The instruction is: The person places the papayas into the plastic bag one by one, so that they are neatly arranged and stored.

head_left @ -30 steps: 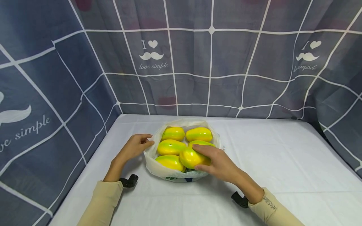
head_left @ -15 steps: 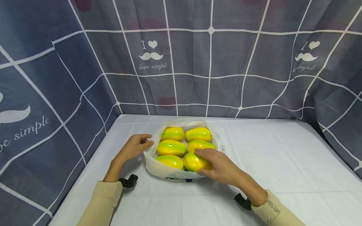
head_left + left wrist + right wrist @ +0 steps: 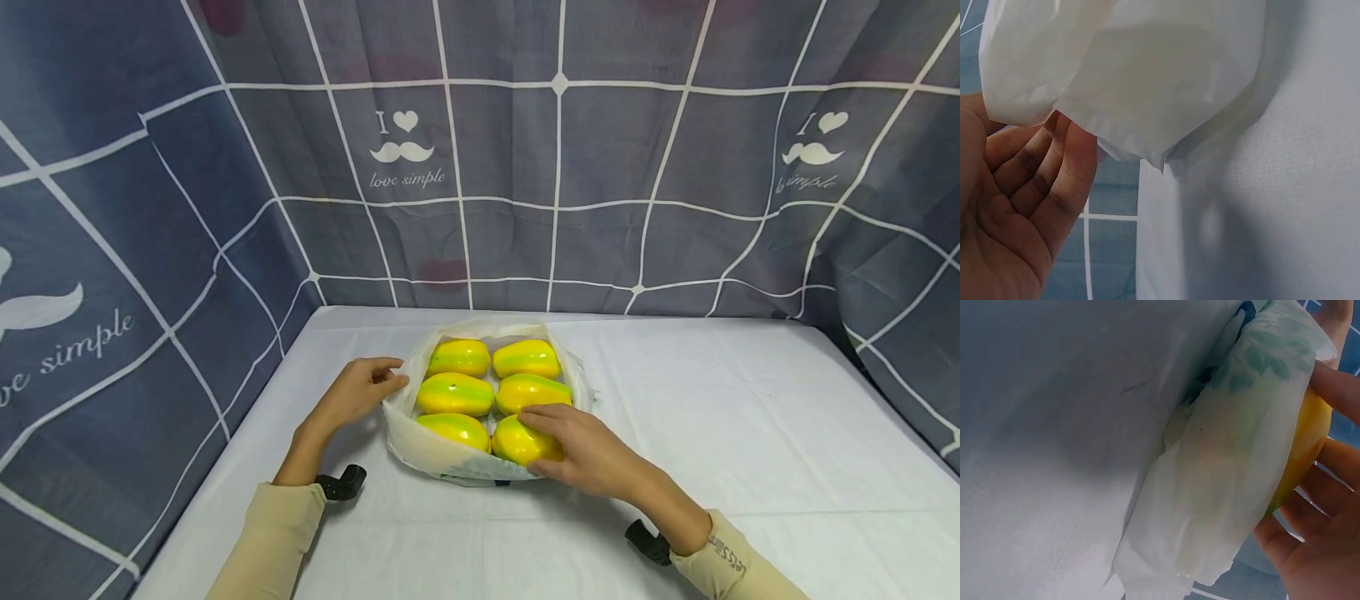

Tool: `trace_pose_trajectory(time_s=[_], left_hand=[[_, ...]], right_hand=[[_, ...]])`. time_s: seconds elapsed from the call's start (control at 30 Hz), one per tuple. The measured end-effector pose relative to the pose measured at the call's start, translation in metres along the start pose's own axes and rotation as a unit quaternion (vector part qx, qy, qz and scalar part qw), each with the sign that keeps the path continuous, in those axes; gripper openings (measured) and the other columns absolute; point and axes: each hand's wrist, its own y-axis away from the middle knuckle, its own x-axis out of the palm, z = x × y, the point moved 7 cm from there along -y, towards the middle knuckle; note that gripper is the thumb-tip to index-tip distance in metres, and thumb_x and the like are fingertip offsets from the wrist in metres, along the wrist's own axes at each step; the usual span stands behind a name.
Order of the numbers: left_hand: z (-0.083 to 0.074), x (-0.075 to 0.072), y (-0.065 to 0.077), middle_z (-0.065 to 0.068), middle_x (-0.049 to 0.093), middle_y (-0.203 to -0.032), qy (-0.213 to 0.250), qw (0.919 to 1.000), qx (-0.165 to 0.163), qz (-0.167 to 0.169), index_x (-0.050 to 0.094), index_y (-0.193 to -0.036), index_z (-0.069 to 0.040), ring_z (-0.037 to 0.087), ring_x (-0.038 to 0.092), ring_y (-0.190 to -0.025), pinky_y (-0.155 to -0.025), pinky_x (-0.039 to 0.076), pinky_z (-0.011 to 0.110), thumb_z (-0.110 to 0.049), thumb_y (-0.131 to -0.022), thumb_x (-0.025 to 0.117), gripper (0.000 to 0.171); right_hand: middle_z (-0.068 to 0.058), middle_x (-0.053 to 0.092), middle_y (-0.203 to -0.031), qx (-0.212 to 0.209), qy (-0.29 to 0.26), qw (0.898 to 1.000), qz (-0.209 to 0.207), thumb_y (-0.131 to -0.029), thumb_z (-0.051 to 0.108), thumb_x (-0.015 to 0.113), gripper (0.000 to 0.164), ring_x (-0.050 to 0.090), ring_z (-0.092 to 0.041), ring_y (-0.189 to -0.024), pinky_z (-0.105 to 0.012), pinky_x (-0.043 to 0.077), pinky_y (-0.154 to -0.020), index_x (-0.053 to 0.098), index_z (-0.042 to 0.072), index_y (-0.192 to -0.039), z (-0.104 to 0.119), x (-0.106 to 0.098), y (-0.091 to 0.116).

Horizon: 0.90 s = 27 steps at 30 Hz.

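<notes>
A white plastic bag (image 3: 422,454) lies wide open on the table, holding several yellow-green fruits (image 3: 455,393) that look like mangoes, in two columns. My left hand (image 3: 357,390) pinches the bag's left rim; in the left wrist view the bag's edge (image 3: 1029,112) covers the fingertips of that hand (image 3: 1029,181). At the bag's near right, my right hand (image 3: 592,446) holds the nearest right mango (image 3: 521,442) from its right side, thumb toward me. From the right wrist view, that mango (image 3: 1307,440) sits inside the bag wall, with the right hand's fingers (image 3: 1322,487) around its end.
A white cloth (image 3: 750,417) covers the table. Dark checked curtains (image 3: 510,167) hang behind it and on both sides. Black wrist cameras (image 3: 342,483) sit under both forearms.
My right hand has lowered the mango into the bag's near right spot, moving slightly right and toward me. The mango behind it shows more fully. The left hand has stayed at the rim.
</notes>
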Motion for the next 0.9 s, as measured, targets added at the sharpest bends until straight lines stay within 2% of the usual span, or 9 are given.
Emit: trace_pose_trajectory(time_s=[0.3, 0.47, 0.63, 0.9], left_hand=[[0.0017, 0.0006, -0.0003, 0.005, 0.066, -0.086, 0.002, 1.0000, 0.009, -0.002, 0.063, -0.125, 0.007, 0.018, 0.057, -0.077, -0.076, 0.049, 0.037, -0.021, -0.096, 0.066, 0.040], [0.0013, 0.0007, -0.0005, 0.005, 0.066, -0.086, -0.003, 0.9999, 0.011, -0.004, 0.063, -0.124, 0.007, 0.018, 0.057, -0.078, -0.077, 0.049, 0.038, -0.020, -0.096, 0.066, 0.039], [0.0010, 0.0007, -0.0002, 0.006, 0.065, -0.086, -0.003, 1.0000, 0.007, -0.003, 0.063, -0.124, 0.007, 0.019, 0.057, -0.079, -0.078, 0.049, 0.039, -0.019, -0.095, 0.067, 0.039], [0.0021, 0.0007, 0.0000, 0.007, 0.067, -0.090, -0.007, 1.0000, -0.004, 0.001, 0.063, -0.125, 0.007, 0.021, 0.058, -0.081, -0.078, 0.049, 0.039, -0.020, -0.096, 0.066, 0.039]], right_hand=[[-0.009, 0.051, -0.143, -0.002, -0.004, 1.000, 0.005, -0.090, 0.031, 0.073, 0.060, 0.046, -0.027, -0.132, -0.047, 0.038, -0.106, 0.054, 0.006, -0.141, -0.0002, 0.0016, 0.0028], [-0.009, 0.054, -0.139, 0.005, -0.020, 1.000, -0.018, -0.090, 0.027, 0.074, 0.057, 0.047, -0.026, -0.130, -0.046, 0.038, -0.106, 0.053, 0.003, -0.138, -0.0017, -0.0012, 0.0049], [-0.009, 0.057, -0.134, 0.008, -0.021, 0.999, -0.033, -0.089, 0.029, 0.075, 0.052, 0.051, -0.025, -0.126, -0.044, 0.040, -0.104, 0.059, 0.004, -0.131, -0.0033, -0.0019, 0.0048], [-0.010, 0.057, -0.136, 0.017, -0.039, 0.999, -0.035, -0.091, 0.032, 0.073, 0.052, 0.051, -0.028, -0.127, -0.046, 0.040, -0.104, 0.060, 0.004, -0.133, -0.0074, 0.0007, 0.0026]])
